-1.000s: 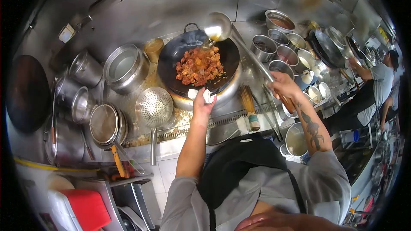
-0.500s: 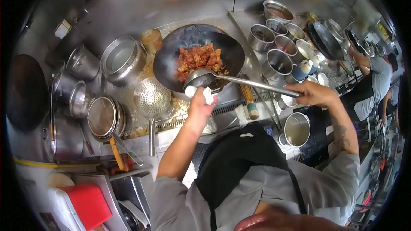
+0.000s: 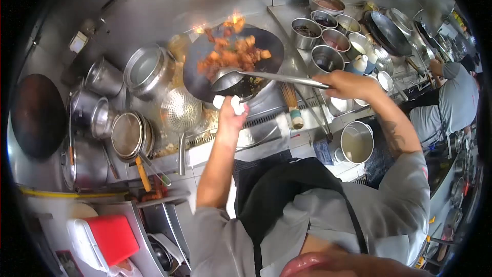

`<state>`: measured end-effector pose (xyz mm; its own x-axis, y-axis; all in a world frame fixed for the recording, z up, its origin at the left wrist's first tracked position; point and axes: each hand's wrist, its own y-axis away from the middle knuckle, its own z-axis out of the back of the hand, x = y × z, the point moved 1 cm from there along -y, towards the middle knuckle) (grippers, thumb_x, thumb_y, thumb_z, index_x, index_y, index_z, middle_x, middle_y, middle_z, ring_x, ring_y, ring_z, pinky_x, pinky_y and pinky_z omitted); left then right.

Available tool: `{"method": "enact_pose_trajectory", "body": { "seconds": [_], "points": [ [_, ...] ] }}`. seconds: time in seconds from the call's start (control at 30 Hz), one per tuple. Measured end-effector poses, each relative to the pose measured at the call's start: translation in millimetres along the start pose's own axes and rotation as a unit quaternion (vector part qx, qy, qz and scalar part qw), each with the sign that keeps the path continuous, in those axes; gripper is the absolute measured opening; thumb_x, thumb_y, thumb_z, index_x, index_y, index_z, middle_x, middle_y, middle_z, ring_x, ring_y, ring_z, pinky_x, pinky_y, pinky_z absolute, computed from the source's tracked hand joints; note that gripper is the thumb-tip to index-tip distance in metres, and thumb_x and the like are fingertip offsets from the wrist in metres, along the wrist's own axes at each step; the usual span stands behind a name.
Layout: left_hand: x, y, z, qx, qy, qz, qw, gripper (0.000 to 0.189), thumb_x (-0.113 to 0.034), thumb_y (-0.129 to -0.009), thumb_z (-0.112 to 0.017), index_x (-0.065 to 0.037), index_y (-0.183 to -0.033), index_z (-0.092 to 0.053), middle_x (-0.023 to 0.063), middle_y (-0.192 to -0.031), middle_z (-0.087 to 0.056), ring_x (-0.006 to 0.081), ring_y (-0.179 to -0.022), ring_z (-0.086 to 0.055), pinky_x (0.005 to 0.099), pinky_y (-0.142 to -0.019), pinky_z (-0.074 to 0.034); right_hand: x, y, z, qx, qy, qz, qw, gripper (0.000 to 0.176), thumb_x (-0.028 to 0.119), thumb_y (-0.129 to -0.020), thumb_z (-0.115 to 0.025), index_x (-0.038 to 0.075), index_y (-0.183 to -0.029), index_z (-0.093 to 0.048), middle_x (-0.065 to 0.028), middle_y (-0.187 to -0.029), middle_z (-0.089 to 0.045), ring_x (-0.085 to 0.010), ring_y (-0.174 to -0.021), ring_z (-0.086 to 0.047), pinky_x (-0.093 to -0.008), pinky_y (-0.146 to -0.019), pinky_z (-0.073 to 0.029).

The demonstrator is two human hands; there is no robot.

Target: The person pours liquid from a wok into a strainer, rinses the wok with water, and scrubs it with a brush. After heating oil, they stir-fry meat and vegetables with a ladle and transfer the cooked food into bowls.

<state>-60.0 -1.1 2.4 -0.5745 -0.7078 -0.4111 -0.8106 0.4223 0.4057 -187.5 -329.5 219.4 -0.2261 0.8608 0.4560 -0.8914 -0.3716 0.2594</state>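
Observation:
A dark wok (image 3: 197, 74) sits on the stove, with reddish-brown food pieces (image 3: 233, 54) in it, some spread up toward the far rim and blurred. Small orange flames show at that far rim. My left hand (image 3: 233, 115) is closed on a white cloth (image 3: 230, 103) at the wok's near edge; the grip beneath the cloth is hidden. In my right hand (image 3: 346, 84) is the handle of a long metal ladle (image 3: 226, 78), whose bowl rests inside the wok at the near side of the food.
Metal pots (image 3: 328, 60) of sauces and ingredients stand right of the wok. A perforated strainer (image 3: 181, 110), a large pot (image 3: 143, 69) and stacked sieves (image 3: 127, 134) are on the left. A bamboo brush (image 3: 292, 103) lies nearby. Another person (image 3: 453, 102) stands at the right.
The food has spread and risen toward the far rim, and flames have appeared there. The wok looks more tilted. Both hands and the ladle have shifted left in view.

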Motion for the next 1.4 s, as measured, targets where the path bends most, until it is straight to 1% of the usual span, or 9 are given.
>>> {"method": "enact_pose_trajectory", "body": {
  "seconds": [0.07,0.53,0.77,0.9,1.0,1.1,1.17,1.2,1.4],
  "points": [
    [-1.5,60.4,-65.6,-0.157,-0.057,0.006,0.986,0.018,-0.028,-0.092,-0.049,-0.010,-0.095,-0.053,0.0053,-0.087,-0.058,0.0200,-0.071,-0.055,0.0345,-0.057,-0.050,20.0,26.0,22.9,0.014,0.023,0.061,0.998,0.051,0.011,-0.080,-0.060,0.002,-0.128,-0.048,-0.0213,-0.091,-0.064,-0.0289,-0.079,-0.064,-0.0390,-0.073,-0.048],
    [24.4,50.4,14.3,-0.010,-0.179,-0.093,0.979,0.016,-0.027,-0.091,-0.051,-0.011,-0.091,-0.054,0.0054,-0.075,-0.060,0.0225,-0.065,-0.059,0.0364,-0.055,-0.051,38.7,-21.4,-16.7,-0.022,0.068,-0.014,0.997,0.035,0.003,-0.076,-0.051,-0.001,-0.111,-0.054,-0.0240,-0.080,-0.062,-0.0348,-0.078,-0.064,-0.0447,-0.068,-0.049],
    [-36.7,56.9,-58.1,-0.132,-0.040,0.029,0.990,0.016,-0.026,-0.091,-0.051,-0.010,-0.088,-0.054,0.0041,-0.078,-0.058,0.0204,-0.071,-0.055,0.0359,-0.057,-0.050,57.4,-1.0,6.5,0.033,-0.005,0.006,0.999,0.032,0.008,-0.077,-0.055,0.000,-0.108,-0.056,-0.0196,-0.076,-0.062,-0.0317,-0.066,-0.062,-0.0422,-0.060,-0.046],
    [3.0,0.0,44.9,0.057,0.006,0.036,0.998,0.020,-0.031,-0.092,-0.050,-0.013,-0.088,-0.054,0.0041,-0.073,-0.058,0.0188,-0.060,-0.057,0.0307,-0.050,-0.050,21.7,-47.3,-44.6,-0.053,0.050,-0.026,0.997,0.029,0.006,-0.078,-0.052,-0.001,-0.106,-0.057,-0.0214,-0.078,-0.063,-0.0349,-0.074,-0.064,-0.0461,-0.066,-0.048],
    [41.9,68.0,50.4,-0.012,-0.077,0.049,0.996,0.017,-0.029,-0.092,-0.050,-0.014,-0.095,-0.056,0.0042,-0.076,-0.061,0.0197,-0.067,-0.059,0.0352,-0.051,-0.049,49.6,-37.7,-43.8,-0.093,0.111,-0.031,0.989,0.028,0.003,-0.078,-0.050,0.000,-0.105,-0.057,-0.0236,-0.081,-0.063,-0.0364,-0.080,-0.064,-0.0472,-0.071,-0.049],
    [22.6,44.4,52.2,0.044,-0.293,-0.151,0.943,0.013,-0.024,-0.089,-0.053,-0.013,-0.096,-0.055,0.0036,-0.079,-0.059,0.0196,-0.073,-0.058,0.0350,-0.053,-0.048,54.5,-20.7,-25.1,-0.066,0.078,0.027,0.994,0.029,0.006,-0.079,-0.053,0.001,-0.108,-0.055,-0.0228,-0.075,-0.061,-0.0383,-0.073,-0.061,-0.0469,-0.066,-0.047],
    [-16.4,18.9,27.9,0.011,-0.285,-0.133,0.949,0.013,-0.026,-0.091,-0.051,-0.014,-0.093,-0.056,0.0040,-0.079,-0.058,0.0210,-0.072,-0.057,0.0341,-0.054,-0.049,77.3,-2.4,-7.9,-0.014,0.085,0.023,0.996,0.035,0.007,-0.079,-0.058,0.002,-0.114,-0.053,-0.0209,-0.076,-0.061,-0.0368,-0.073,-0.062,-0.0441,-0.065,-0.046],
    [-32.9,32.8,-14.1,-0.073,-0.039,0.048,0.995,0.019,-0.030,-0.094,-0.047,-0.014,-0.091,-0.056,0.0048,-0.080,-0.059,0.0224,-0.070,-0.057,0.0337,-0.056,-0.050,75.8,5.8,-4.8,-0.012,0.066,0.039,0.997,0.034,0.007,-0.078,-0.057,0.001,-0.112,-0.054,-0.0208,-0.077,-0.062,-0.0359,-0.075,-0.062,-0.0438,-0.066,-0.047],
    [-39.9,30.0,-32.2,-0.063,-0.036,0.045,0.996,0.015,-0.023,-0.090,-0.051,-0.009,-0.093,-0.055,0.0047,-0.085,-0.060,0.0206,-0.071,-0.056,0.0341,-0.059,-0.050,37.6,-16.9,-9.0,0.051,0.035,-0.066,0.996,0.027,0.006,-0.076,-0.054,-0.001,-0.102,-0.057,-0.0183,-0.075,-0.062,-0.0301,-0.072,-0.063,-0.0413,-0.064,-0.048]
  ]
}}
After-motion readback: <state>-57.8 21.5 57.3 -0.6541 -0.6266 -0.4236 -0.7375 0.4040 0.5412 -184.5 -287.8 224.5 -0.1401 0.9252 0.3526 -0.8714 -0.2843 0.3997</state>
